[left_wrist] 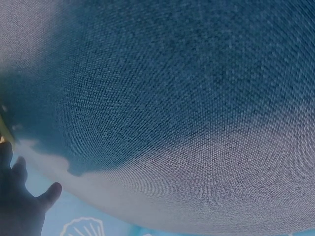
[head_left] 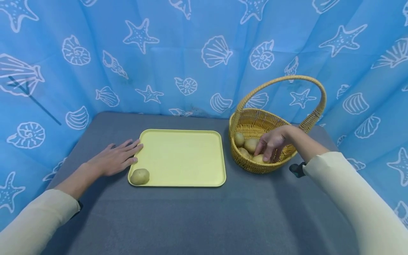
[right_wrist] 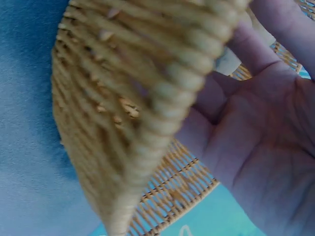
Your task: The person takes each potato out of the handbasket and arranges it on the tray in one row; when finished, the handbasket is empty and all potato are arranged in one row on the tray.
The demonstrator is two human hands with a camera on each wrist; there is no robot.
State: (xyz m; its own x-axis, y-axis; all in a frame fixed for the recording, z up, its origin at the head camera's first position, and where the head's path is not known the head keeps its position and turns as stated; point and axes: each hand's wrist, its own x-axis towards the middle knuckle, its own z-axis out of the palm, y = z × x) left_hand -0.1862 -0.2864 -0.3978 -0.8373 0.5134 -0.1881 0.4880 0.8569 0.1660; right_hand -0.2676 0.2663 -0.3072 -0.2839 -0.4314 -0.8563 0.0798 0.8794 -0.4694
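My left hand (head_left: 116,159) lies with its fingers spread, fingertips on the left rim of a pale yellow tray (head_left: 181,159). One potato (head_left: 140,176) sits in the tray's near left corner, just below that hand. In the left wrist view only part of the left hand (left_wrist: 22,196) shows, dark at the lower left. Over on the right, my right hand (head_left: 275,141) reaches down into a wicker basket (head_left: 255,168) and holds a potato (head_left: 259,159) with its fingertips. Other potatoes (head_left: 251,143) lie beside it. The basket's wall (right_wrist: 123,98) partly hides the right hand (right_wrist: 266,128) in the right wrist view.
The basket's tall arched handle (head_left: 287,78) rises behind the right forearm. A dark grey cloth (head_left: 191,219) covers the table. Behind it hangs a blue curtain (head_left: 178,63) with white shells and starfish.
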